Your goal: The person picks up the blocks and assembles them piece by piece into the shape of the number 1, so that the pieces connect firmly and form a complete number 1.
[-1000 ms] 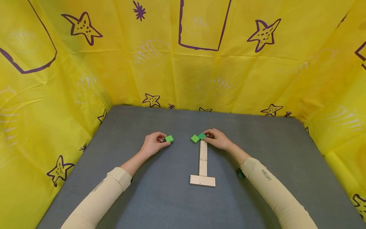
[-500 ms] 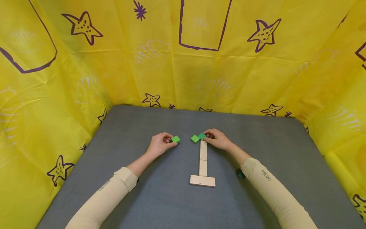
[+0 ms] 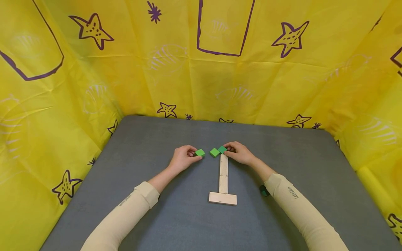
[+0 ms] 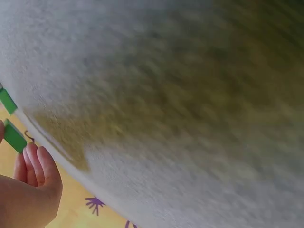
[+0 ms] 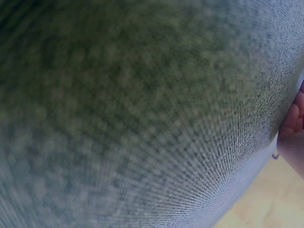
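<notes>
My left hand [image 3: 184, 158] pinches a light green square block [image 3: 200, 153] between thumb and fingers, just left of a second light green block [image 3: 215, 152]. In the left wrist view the held block [image 4: 14, 137] shows at the fingertips, with another green block [image 4: 7, 100] beyond it. My right hand [image 3: 239, 152] grips a darker green block [image 3: 222, 149] by its right side. This block sits corner to corner with the middle one, at the top of a column of two wooden planks [image 3: 223, 170]. Only part of the right hand [image 5: 293, 128] appears in the right wrist view.
A wider wooden plank [image 3: 222, 198] lies crosswise at the column's near end, forming an upside-down T. Everything lies on a grey table [image 3: 176, 223]. Yellow cloth [image 3: 201, 80] with purple starfish drawings surrounds the back and sides.
My left hand has moved steadily right with its light green block, narrowing the gap to the middle block. The right hand and the planks have stayed where they were.
</notes>
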`<state>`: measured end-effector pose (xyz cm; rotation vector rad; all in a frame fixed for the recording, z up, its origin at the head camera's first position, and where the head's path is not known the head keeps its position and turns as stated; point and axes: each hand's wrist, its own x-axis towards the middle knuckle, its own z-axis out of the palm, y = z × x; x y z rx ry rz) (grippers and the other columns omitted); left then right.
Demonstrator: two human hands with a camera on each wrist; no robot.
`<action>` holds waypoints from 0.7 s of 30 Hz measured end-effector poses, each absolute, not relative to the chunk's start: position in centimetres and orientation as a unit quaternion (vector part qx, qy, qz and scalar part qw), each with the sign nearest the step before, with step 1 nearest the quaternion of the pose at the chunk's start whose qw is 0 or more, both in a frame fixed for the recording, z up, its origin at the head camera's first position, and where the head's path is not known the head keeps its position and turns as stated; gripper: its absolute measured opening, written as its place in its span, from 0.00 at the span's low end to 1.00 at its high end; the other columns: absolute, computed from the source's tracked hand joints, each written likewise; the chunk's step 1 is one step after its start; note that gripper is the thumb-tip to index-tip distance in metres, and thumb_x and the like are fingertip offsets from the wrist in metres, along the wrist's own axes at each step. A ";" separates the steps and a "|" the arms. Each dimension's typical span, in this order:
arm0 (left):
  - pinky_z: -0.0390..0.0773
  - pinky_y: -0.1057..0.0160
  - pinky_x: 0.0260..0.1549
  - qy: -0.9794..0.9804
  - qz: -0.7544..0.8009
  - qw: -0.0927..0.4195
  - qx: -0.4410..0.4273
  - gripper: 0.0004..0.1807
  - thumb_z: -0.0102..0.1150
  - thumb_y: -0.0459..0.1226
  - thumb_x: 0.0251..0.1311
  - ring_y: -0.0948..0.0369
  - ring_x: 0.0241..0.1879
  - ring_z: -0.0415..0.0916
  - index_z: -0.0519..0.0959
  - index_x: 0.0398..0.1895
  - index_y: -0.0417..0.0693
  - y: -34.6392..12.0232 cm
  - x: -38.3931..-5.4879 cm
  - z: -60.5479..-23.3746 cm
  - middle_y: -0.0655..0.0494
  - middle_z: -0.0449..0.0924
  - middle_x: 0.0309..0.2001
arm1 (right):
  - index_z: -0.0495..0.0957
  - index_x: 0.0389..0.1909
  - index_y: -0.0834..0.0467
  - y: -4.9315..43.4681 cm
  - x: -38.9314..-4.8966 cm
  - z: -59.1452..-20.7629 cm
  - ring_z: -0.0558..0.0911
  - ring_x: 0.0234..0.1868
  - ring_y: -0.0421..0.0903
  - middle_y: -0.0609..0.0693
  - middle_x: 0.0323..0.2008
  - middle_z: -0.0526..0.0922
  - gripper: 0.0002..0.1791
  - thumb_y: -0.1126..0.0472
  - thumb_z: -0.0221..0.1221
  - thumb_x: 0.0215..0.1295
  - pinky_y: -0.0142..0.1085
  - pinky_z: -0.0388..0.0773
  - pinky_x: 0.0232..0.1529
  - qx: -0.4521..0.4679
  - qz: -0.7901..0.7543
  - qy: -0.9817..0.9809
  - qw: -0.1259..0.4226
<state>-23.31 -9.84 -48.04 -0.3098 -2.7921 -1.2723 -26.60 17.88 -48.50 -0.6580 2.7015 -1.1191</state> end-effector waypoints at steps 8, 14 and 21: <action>0.76 0.64 0.33 -0.906 -0.409 0.027 -0.107 0.17 0.76 0.42 0.48 0.62 0.30 0.74 0.84 0.37 0.42 -8.8 -23.4 -48.0 0.53 0.80 0.32 | 0.77 0.55 0.64 17.9 -26.6 -48.6 0.74 0.42 0.50 0.56 0.42 0.76 0.18 0.60 0.59 0.68 0.42 0.72 0.45 -0.217 -0.376 0.898 0.073; 0.76 0.64 0.33 -0.909 -0.401 0.029 -0.107 0.17 0.76 0.42 0.48 0.62 0.30 0.74 0.84 0.37 0.42 -8.4 -23.5 -48.1 0.53 0.80 0.32 | 0.77 0.55 0.64 17.9 -26.7 -48.7 0.74 0.42 0.50 0.55 0.42 0.76 0.18 0.59 0.59 0.68 0.42 0.72 0.45 -0.217 -0.373 0.899 0.072; 0.76 0.64 0.33 -0.914 -0.390 0.028 -0.109 0.17 0.76 0.43 0.49 0.62 0.31 0.74 0.83 0.38 0.42 -7.8 -23.4 -48.1 0.52 0.80 0.33 | 0.77 0.54 0.64 18.0 -26.7 -48.8 0.74 0.42 0.50 0.55 0.41 0.76 0.18 0.59 0.59 0.68 0.41 0.72 0.45 -0.217 -0.374 0.899 0.069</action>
